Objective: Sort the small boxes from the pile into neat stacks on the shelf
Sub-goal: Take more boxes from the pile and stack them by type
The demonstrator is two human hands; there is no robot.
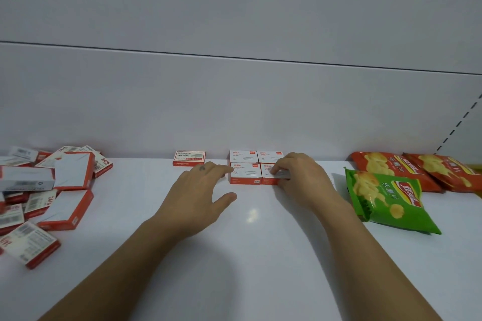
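Right hand [297,174] pinches front-right paper-clip box [276,177]; left hand [198,190], fingers straight, braces neighbouring box [245,173]. Uneven push could skew rows.

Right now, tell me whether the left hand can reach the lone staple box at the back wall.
Probably yes. The left hand holds nothing and lies just short of the staple box, bare shelf between; the right hand grips the front-right box.

The shelf [250,255] looks smooth, white and glossy, with a soft glare spot near its middle. The small boxes [65,206] at left are matt printed cardboard. The crisp bags [386,198] at right are shiny, crinkled plastic film.
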